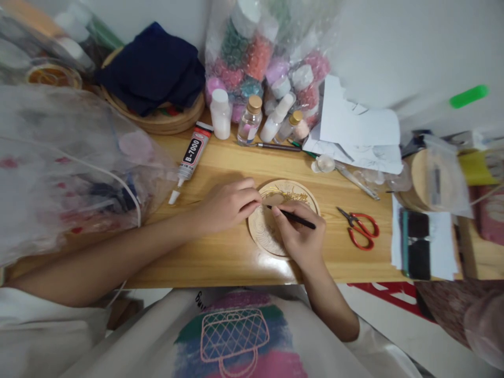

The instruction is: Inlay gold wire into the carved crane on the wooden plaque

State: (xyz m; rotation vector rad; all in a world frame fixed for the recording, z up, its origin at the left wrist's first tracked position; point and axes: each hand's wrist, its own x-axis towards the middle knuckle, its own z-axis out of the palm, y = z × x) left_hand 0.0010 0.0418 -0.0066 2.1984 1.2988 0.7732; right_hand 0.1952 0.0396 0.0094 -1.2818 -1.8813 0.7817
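Observation:
A round pale disc (260, 235) lies flat on the wooden table, with a fine line drawing on it and gold strands (295, 194) along its far part. My right hand (301, 236) rests over the disc's right side, closed around a slim black pen-like tool (299, 218) whose tip points left. At the disc's left edge is my left hand (228, 205), its fingers pinched together close to the tool's tip. Whatever those fingertips hold is too small to make out. A thin dark line runs left from behind that hand.
Red-handled snips (362, 229) lie right of the disc. A B-7000 glue tube (192, 155) is at the back left. Small bottles (249, 121) and a bag of coloured jars (260, 52) stand behind. Far right, a dark phone-like object (418, 252) lies on papers.

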